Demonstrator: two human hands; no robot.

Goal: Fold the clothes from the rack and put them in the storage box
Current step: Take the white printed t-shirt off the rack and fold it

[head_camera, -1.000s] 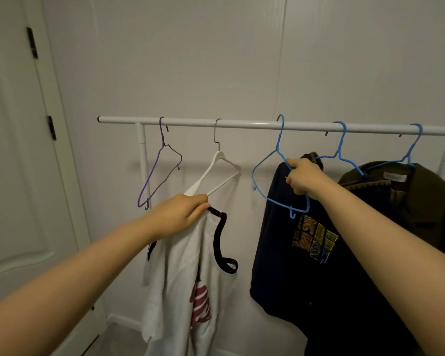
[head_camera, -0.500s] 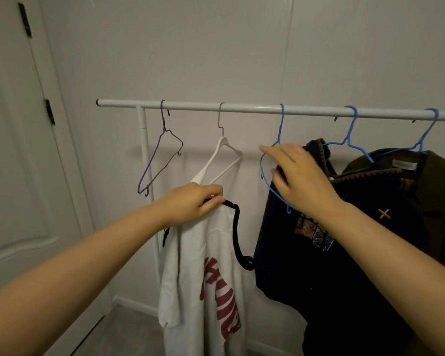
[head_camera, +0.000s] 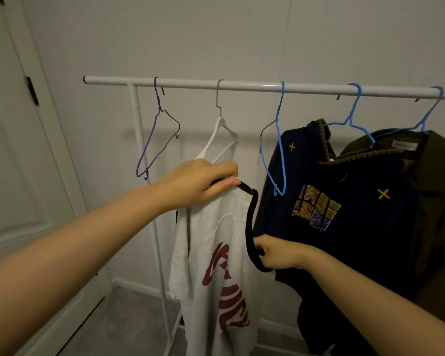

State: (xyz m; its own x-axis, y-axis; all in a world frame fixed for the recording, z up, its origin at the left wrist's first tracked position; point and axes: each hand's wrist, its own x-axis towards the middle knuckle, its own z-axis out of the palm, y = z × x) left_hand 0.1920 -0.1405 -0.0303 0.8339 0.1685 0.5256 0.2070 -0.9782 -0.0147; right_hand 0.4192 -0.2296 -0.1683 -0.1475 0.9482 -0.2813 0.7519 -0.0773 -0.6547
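A white T-shirt [head_camera: 211, 265] with a black collar band and red print hangs down in front of the white clothes rack [head_camera: 254, 86]. My left hand [head_camera: 198, 183] grips the shirt's collar just below the bare white hanger [head_camera: 220, 136]. My right hand [head_camera: 278, 254] holds the lower loop of the black collar band. A dark navy top [head_camera: 344, 227] with yellow crosses and a patchwork patch hangs to the right. An olive jacket [head_camera: 439, 201] hangs beyond it. The storage box is out of view.
An empty purple wire hanger [head_camera: 156, 140] and an empty blue hanger [head_camera: 276, 150] hang on the rail. A white door [head_camera: 13, 163] stands at the left. The rack's upright post [head_camera: 149, 201] runs down to grey carpet [head_camera: 129, 319]. A white wall is behind.
My right hand left the blue hanger and the navy top, dropped down, and took hold of the white shirt's black collar band. My left hand kept its grip on the collar.
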